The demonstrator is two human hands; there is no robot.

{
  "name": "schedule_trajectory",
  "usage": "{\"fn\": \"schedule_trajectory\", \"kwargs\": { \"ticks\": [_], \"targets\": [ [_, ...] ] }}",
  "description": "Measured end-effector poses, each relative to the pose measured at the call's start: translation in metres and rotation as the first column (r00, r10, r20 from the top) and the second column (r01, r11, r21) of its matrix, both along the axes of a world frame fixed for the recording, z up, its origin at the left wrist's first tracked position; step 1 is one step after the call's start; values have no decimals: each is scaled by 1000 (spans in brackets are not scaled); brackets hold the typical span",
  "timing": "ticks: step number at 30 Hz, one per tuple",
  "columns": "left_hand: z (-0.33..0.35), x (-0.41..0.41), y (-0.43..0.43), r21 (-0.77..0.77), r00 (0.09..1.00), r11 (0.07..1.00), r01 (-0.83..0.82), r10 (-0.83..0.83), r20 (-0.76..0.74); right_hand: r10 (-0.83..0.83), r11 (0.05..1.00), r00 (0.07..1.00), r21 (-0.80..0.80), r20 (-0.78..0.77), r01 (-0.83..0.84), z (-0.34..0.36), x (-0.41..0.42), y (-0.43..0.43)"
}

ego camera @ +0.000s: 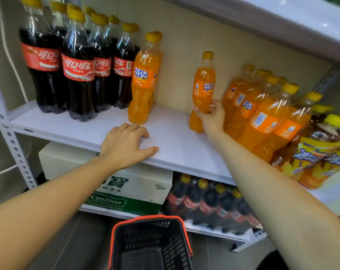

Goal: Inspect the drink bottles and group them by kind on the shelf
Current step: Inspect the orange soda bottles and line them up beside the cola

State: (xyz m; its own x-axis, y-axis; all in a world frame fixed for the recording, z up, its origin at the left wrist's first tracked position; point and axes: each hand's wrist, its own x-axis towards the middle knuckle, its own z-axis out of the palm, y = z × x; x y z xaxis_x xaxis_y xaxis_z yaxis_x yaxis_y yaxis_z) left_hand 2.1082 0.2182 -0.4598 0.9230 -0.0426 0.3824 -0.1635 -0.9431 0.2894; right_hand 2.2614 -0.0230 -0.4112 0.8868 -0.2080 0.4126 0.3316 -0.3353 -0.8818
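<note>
1. Shelf (175, 141), white, carries cola bottles (78, 75) at its left end. An orange pair (143, 80) stands just beside them, and an orange group (262, 114) is crowded toward the right end.
2. Right grip (210, 114) wraps fingers and thumb round the lower half of a single orange bottle (203, 82).
3. That bottle is upright, mid-shelf toward the back edge, in the gap between pair and group and nearer the group. Whether its base touches the shelf cannot be told.
4. Left grip (126, 141) rests on the shelf's front edge, left of the middle. Its fingers are loosely bent, its thumb lies along the edge, and it holds nothing.
5. A wrapped yellow-capped pack (321, 152) lies at the right end, against the orange group.
6. On the lower shelf (214, 232) a water carton (126, 188) sits to the left and a wrapped cola pack (210, 207) to the right.
7. A black basket (151, 242) with an orange rim is below, between the forearms.
</note>
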Motion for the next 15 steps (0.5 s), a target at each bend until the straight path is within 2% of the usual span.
{"fn": "schedule_trajectory", "kwargs": {
  "ticks": [5,8,10,11,12,14,15],
  "targets": [
    [8,-2,-3,-69,999,997,21,-23,-37,155,981,982,137,-108,-139,11,-85,-4],
    [14,-13,-19,-78,998,996,42,-39,40,221,967,965,157,-139,-199,9,-135,-10],
    [19,-26,-38,-190,994,978,84,-69,82,245,958,955,194,-168,-211,5,-166,-13],
    [23,-33,-49,-314,992,942,118,-96,83,253,950,951,229,-180,-210,2,-180,-14],
    [29,-40,-59,-485,988,861,155,-138,71,264,941,946,267,-187,-209,-2,-193,-15],
    [42,-55,-77,-802,964,564,198,-260,56,286,916,936,345,-205,-204,-12,-218,-18],
    [47,-61,-84,-884,945,420,204,-319,67,290,907,932,372,-216,-196,-18,-229,-18]
  ]
}}
